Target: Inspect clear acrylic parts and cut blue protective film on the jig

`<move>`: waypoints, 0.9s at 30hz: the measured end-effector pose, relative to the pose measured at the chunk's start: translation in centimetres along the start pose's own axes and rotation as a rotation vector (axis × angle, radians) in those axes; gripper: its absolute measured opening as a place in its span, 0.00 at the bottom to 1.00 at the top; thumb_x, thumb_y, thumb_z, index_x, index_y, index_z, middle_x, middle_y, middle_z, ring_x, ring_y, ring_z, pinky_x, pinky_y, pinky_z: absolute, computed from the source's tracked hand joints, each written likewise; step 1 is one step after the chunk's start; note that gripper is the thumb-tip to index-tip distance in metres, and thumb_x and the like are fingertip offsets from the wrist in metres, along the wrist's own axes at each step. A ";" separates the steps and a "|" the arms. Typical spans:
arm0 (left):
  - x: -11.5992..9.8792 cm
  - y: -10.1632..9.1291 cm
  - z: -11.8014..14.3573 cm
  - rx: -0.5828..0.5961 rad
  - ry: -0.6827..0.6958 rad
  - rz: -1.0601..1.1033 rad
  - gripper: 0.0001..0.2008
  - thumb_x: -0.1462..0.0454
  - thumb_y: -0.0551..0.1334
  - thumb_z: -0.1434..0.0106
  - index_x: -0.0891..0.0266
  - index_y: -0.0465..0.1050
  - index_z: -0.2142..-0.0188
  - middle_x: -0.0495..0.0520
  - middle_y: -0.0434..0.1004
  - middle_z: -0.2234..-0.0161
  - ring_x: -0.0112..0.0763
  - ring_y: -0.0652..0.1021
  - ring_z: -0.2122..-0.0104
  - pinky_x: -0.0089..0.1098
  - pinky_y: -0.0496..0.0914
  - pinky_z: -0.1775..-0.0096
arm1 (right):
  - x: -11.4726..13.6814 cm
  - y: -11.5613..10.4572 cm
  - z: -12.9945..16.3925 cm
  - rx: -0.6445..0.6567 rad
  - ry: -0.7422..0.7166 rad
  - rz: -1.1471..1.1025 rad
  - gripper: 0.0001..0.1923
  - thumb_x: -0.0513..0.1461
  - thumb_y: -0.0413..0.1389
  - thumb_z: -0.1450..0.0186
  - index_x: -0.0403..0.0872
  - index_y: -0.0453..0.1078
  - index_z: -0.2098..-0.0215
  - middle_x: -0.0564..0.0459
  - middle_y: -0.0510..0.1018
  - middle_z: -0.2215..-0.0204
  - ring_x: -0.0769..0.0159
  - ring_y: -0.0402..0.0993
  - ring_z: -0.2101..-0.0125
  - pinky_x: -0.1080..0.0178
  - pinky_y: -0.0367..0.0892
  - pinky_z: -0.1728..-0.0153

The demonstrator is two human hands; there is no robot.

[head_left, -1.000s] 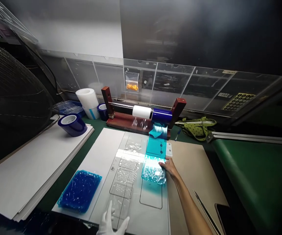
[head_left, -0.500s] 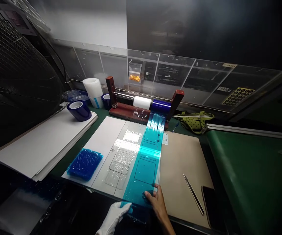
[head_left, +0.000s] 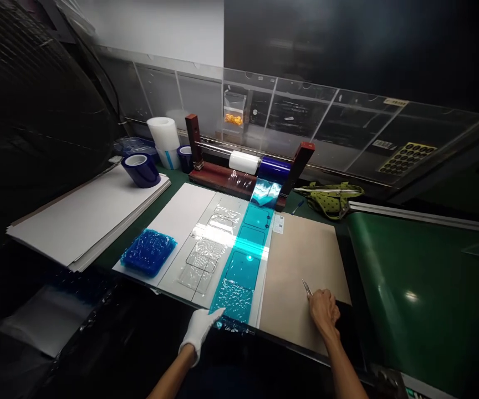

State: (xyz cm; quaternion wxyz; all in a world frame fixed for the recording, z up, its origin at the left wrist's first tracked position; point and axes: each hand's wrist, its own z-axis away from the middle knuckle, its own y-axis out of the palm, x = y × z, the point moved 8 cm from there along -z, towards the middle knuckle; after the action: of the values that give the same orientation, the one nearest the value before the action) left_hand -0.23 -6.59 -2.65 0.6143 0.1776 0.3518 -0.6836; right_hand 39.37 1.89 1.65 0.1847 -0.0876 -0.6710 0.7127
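A strip of clear blue protective film runs from its roll down over a sheet with printed outlines to the table's front edge. Its near end is wrinkled. My left hand, in a white glove, is at the near left corner of the film, gripping it with the forefinger lying along the top; the thumb is hardly visible. My bare right hand is closed round a slim metal craft knife above the brown board, its tip pointing away from me. Clear film pieces lie left of the strip.
A wooden roll stand holds a white roll and a blue roll at the back. A stack of blue film pieces lies left. Beyond are white sheets bearing a tape roll. A green cutting mat is right.
My right hand has let go of the film, moved right and picked up the craft knife from the brown board. The film's near end now lies lower and looks wrinkled. My left hand stays at its corner.
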 end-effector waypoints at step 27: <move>-10.4 -13.2 -9.2 -0.281 0.658 -1.084 0.30 0.78 0.49 0.43 0.48 0.67 0.47 0.57 0.72 0.65 0.37 0.71 0.66 0.32 0.60 0.68 | 40.6 3.7 5.2 0.176 -0.758 0.008 0.12 0.34 0.44 0.33 0.48 0.67 0.69 0.53 0.71 0.69 0.68 0.65 0.70 0.64 0.42 0.76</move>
State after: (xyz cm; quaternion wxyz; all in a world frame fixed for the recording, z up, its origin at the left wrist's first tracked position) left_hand -12.86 7.23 1.50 0.0596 0.0930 0.6475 -0.7541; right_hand -0.36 12.46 3.38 -0.0721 0.1955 -0.6275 0.7502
